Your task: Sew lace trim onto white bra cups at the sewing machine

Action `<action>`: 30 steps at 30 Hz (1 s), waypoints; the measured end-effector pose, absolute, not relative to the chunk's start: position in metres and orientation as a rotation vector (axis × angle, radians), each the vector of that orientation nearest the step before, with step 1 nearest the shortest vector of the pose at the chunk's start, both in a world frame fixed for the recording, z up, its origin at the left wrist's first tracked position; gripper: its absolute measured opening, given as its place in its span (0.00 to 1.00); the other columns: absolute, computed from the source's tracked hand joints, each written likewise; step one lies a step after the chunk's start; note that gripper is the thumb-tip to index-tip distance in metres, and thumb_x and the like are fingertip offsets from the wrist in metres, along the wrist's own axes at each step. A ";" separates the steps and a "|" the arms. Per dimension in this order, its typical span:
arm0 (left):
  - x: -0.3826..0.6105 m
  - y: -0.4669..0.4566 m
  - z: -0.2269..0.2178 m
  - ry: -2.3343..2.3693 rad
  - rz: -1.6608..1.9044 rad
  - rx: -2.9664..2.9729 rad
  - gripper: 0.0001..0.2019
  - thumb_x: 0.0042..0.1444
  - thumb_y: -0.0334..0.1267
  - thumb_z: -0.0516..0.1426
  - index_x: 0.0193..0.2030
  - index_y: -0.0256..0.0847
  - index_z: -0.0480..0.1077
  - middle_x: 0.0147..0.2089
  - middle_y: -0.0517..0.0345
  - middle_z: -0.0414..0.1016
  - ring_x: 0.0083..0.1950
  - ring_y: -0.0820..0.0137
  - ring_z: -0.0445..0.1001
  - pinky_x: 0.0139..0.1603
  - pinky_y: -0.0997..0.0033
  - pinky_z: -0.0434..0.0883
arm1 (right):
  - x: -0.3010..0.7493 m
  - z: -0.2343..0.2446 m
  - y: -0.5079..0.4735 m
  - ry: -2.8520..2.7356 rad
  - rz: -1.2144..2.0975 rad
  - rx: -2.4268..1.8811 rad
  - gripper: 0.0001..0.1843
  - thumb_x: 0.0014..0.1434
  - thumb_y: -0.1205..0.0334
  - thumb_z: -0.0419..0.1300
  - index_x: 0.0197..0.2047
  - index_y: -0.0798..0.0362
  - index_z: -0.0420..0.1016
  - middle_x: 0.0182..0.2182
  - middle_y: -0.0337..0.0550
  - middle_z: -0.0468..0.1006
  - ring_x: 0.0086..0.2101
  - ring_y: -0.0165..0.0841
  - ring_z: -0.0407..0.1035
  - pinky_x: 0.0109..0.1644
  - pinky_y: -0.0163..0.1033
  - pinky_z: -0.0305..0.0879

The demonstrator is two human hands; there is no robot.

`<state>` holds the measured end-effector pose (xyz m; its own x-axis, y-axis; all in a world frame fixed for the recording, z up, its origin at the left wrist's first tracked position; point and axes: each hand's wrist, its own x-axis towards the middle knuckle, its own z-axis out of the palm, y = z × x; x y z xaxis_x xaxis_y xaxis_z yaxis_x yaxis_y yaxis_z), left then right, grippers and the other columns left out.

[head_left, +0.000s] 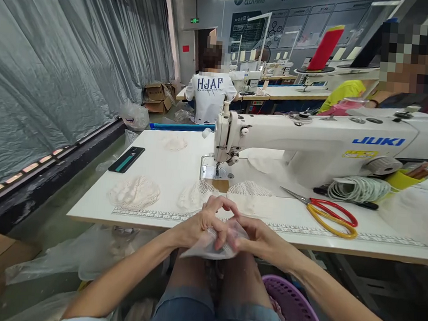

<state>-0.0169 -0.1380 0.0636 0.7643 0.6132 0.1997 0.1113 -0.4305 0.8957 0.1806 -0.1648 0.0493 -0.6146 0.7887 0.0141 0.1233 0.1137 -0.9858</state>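
Both hands meet over my lap, just in front of the table's near edge. A thin, sheer whitish piece of fabric (pixel 202 247) hangs between them. My left hand (pixel 211 224) pinches it with bent fingers, and my right hand (pixel 251 234) grips its other side with thumb and fingers. Just beyond them on the table lie cream lace pieces (pixel 191 195) and a second lace piece (pixel 254 190), close to the sewing machine's needle and presser foot (pixel 217 169). Another cream lace piece (pixel 134 193) rests to the left.
The white JUKI sewing machine (pixel 326 134) spans the right. Scissors with red and yellow handles (pixel 332 217) lie by a coil of pale cord (pixel 358 189). A dark phone-like object (pixel 126 159) is at left. Below stands a purple basket (pixel 299 308). Two people sit beyond.
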 end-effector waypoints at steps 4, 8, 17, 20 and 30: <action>-0.029 -0.142 0.048 0.628 0.722 1.253 0.22 0.57 0.55 0.51 0.49 0.41 0.68 0.48 0.49 0.67 0.47 0.64 0.69 0.48 0.60 0.67 | 0.167 0.050 -0.166 -1.735 1.526 -1.108 0.19 0.59 0.46 0.55 0.28 0.54 0.64 0.17 0.33 0.65 0.19 0.25 0.59 0.24 0.31 0.55; -0.031 -0.156 0.036 0.693 0.620 1.082 0.31 0.51 0.59 0.54 0.51 0.33 0.66 0.29 0.54 0.71 0.27 0.73 0.70 0.29 0.73 0.68 | 0.163 0.049 -0.167 -1.746 1.405 -1.169 0.21 0.58 0.44 0.55 0.25 0.54 0.65 0.16 0.32 0.62 0.19 0.25 0.56 0.23 0.31 0.51; -0.067 -0.145 0.069 1.065 0.474 1.420 0.15 0.53 0.44 0.57 0.39 0.34 0.75 0.18 0.64 0.60 0.18 0.80 0.57 0.18 0.81 0.52 | 0.159 0.064 -0.172 -1.904 1.446 -1.320 0.21 0.59 0.46 0.52 0.24 0.54 0.62 0.18 0.33 0.59 0.21 0.26 0.55 0.23 0.31 0.49; -0.076 -0.100 0.091 1.062 0.393 1.604 0.15 0.52 0.46 0.57 0.37 0.35 0.74 0.20 0.64 0.61 0.20 0.79 0.56 0.19 0.79 0.53 | 0.150 0.071 -0.147 -1.885 1.394 -1.325 0.19 0.59 0.47 0.50 0.25 0.52 0.59 0.16 0.32 0.60 0.16 0.25 0.55 0.19 0.30 0.49; -0.057 -0.002 0.060 1.278 0.216 2.108 0.11 0.52 0.41 0.55 0.28 0.36 0.71 0.19 0.66 0.56 0.23 0.77 0.56 0.24 0.76 0.50 | 0.140 0.034 -0.057 -2.141 0.714 -1.601 0.13 0.57 0.61 0.48 0.22 0.49 0.51 0.13 0.34 0.65 0.19 0.32 0.63 0.26 0.35 0.54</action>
<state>-0.0574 -0.0024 0.0596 0.5102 0.8395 -0.1868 0.7318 -0.3096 0.6071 0.1398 -0.0568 0.0340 -0.2846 0.9586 -0.0058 0.7701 0.2250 -0.5970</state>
